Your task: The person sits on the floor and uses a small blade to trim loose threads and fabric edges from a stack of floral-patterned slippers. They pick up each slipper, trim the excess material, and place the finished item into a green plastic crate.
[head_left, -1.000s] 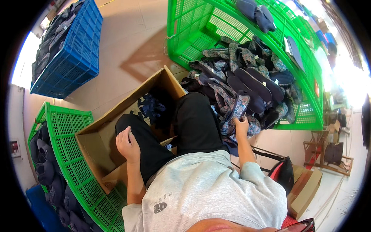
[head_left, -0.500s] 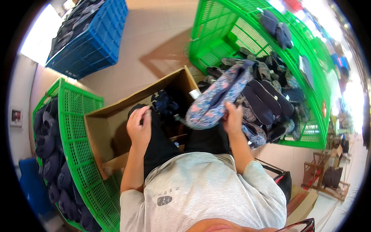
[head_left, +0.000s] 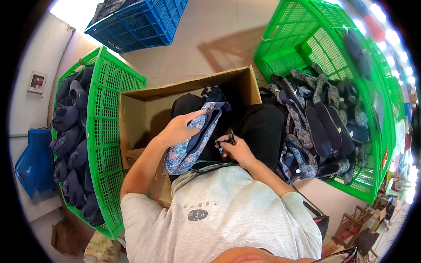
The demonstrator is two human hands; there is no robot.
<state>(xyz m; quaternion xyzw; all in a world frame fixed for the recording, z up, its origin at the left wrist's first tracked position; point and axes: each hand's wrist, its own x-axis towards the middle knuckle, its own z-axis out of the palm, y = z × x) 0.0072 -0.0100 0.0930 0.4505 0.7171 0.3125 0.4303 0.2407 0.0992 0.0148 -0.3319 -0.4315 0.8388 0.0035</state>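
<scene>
A blue-and-pink floral slipper (head_left: 179,158) with navy lining slants over my lap, its toe toward my body. My left hand (head_left: 182,129) is closed around its left side. My right hand (head_left: 234,148) is closed on a small dark tool (head_left: 231,135) that looks like thread snips, just right of the slipper and apart from it. Fingers hide most of the tool. Beyond my knees an open cardboard box (head_left: 136,118) holds dark navy items (head_left: 215,94), partly in shadow.
At right, a green crate (head_left: 280,48) holds a heap of floral slippers and dark soles (head_left: 322,131). Another green crate (head_left: 109,131) at left holds navy slippers (head_left: 70,118). A blue crate (head_left: 144,26) stands on the tiled floor (head_left: 210,26) ahead.
The floral slipper has passed from my right hand to my left and come down onto my lap. My right hand now has the small dark tool. The view has shifted.
</scene>
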